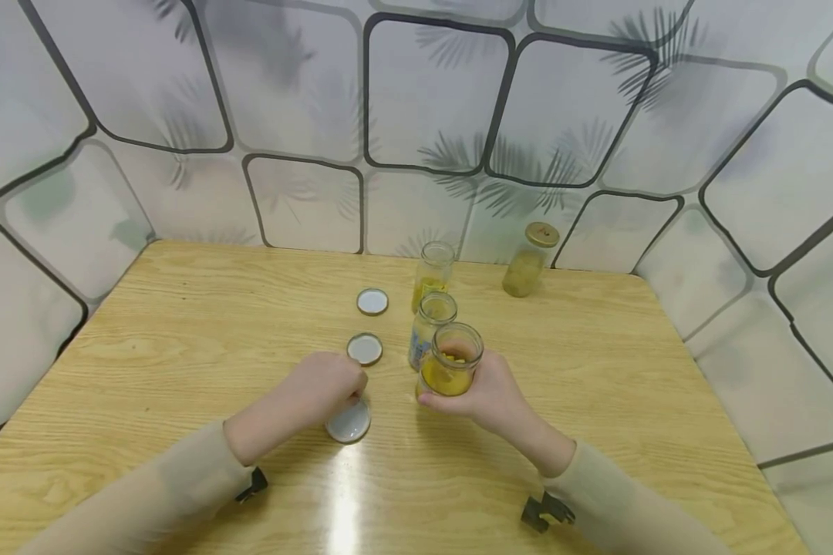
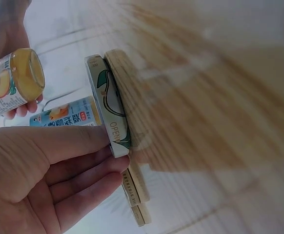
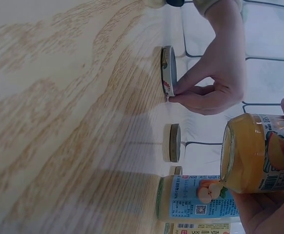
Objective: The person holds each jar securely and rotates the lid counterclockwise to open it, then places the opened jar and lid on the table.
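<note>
My left hand (image 1: 329,381) pinches the far edge of the nearest jar lid (image 1: 349,422) between thumb and fingers. The lid lies white inside up, low at the tabletop, and its printed rim shows in the left wrist view. My right hand (image 1: 494,397) grips an open glass jar (image 3: 252,156) of yellow fruit, its label showing a peach. That jar is held up off the table. Just behind it stands an open jar with a blue label (image 3: 195,195), and farther back another open jar (image 1: 433,277) with yellow contents.
Two more lids, a middle one (image 1: 365,349) and a far one (image 1: 372,301), lie white side up in a row beyond my left hand. A jar with a gold lid (image 1: 525,266) stands at the back right. A patterned curtain (image 1: 305,200) borders the wooden table (image 1: 201,324).
</note>
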Available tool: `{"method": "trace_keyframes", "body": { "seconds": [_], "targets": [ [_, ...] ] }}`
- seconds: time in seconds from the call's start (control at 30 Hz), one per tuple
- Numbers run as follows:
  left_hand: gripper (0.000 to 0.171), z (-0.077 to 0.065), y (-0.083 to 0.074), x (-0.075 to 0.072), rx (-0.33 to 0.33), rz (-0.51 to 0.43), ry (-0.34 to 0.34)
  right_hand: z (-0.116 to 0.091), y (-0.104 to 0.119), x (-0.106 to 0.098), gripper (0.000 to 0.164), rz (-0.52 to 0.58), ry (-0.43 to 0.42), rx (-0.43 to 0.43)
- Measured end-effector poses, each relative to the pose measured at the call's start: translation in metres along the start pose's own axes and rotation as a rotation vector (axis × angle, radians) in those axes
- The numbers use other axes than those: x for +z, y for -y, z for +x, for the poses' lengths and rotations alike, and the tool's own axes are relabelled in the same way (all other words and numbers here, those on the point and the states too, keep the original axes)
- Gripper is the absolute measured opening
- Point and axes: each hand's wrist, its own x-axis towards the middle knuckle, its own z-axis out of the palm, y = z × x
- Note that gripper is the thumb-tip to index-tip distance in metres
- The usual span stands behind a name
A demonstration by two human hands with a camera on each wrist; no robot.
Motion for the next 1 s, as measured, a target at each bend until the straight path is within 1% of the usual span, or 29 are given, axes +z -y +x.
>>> {"method": "trace_keyframes", "body": {
  "seconds": [0.17, 0.43, 0.7, 1.0],
  "targets": [
    [0.025, -0.0001, 0.0008, 0.0010, 0.004, -0.009, -0.011, 0.0002, -0.0002, 0.0001, 0.056, 0.010, 0.006, 0.002],
    [0.021, 0.0002, 0.0008, 0.0015, -0.003, -0.003, -0.002, 0.0005, 0.0004, 0.0009, 0.057, 0.007, 0.003, 0.022],
    [0.023, 0.0004, 0.0003, 0.0015, -0.009, 0.006, 0.006, 0.0006, -0.0007, 0.0004, 0.056, -0.010, 0.006, 0.004],
    [0.017, 0.0003, 0.0002, 0.0007, -0.016, -0.016, 0.015, 0.0007, -0.0006, 0.0005, 0.057, -0.012, 0.009, 0.003]
  ]
}}
